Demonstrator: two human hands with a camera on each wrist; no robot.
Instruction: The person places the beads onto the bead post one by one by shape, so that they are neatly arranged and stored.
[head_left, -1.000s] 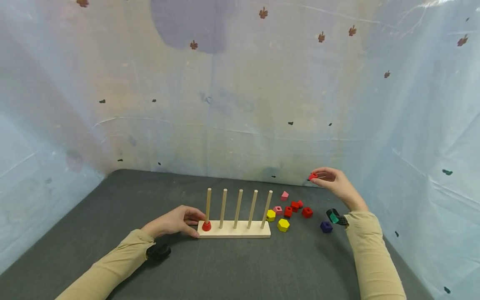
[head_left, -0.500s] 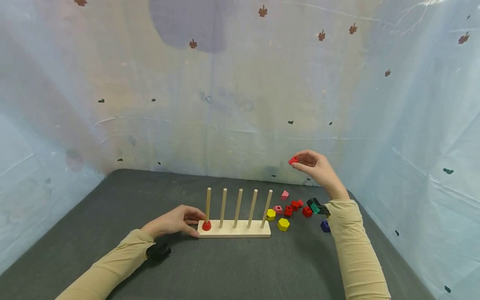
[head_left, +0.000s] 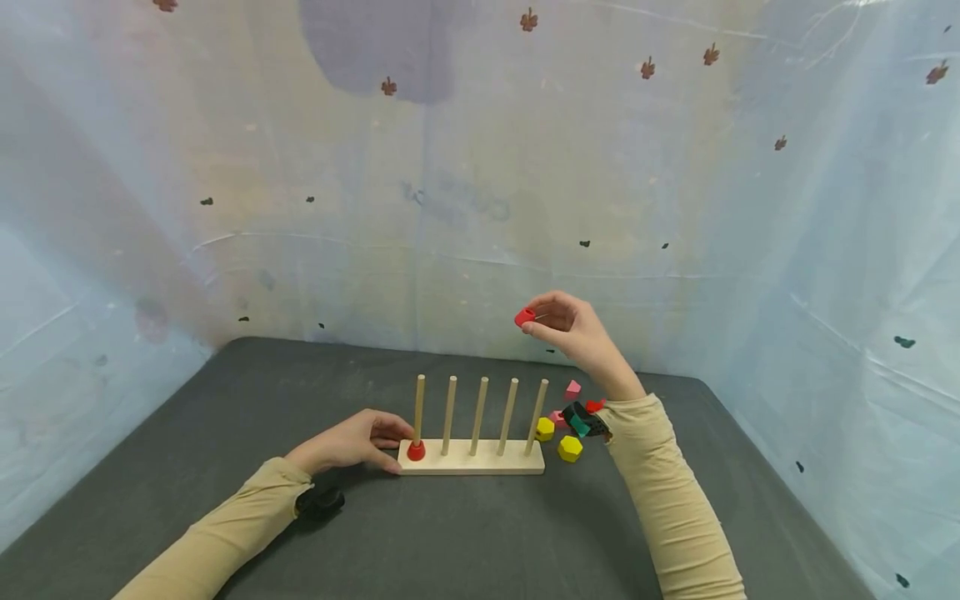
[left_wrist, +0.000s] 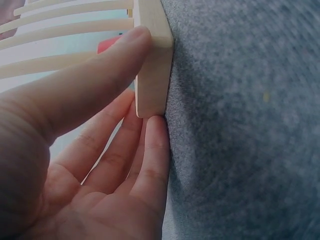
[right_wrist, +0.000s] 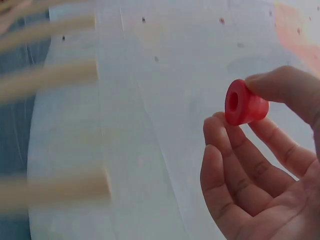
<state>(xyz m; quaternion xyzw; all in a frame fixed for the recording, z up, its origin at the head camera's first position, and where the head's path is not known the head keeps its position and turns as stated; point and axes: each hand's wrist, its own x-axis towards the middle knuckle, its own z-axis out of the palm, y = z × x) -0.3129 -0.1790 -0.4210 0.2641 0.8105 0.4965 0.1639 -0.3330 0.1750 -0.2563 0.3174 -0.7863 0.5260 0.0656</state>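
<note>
Flared red bead [head_left: 524,317] held aloft in the right hand [head_left: 573,329]

The right fingers [right_wrist: 260,167] and thumb pinch the holed bead, above the worktop [head_left: 450,542] and apart from the wooden peg stand [head_left: 471,468]. The left hand [head_left: 348,442] grips the stand's left end. A second red bead [head_left: 416,451] sits at the foot of the leftmost peg [head_left: 419,408]. Toward the worktop's right edge lie two yellow hexagonal beads [head_left: 570,449] and a pink triangular bead [head_left: 573,389].
</note>
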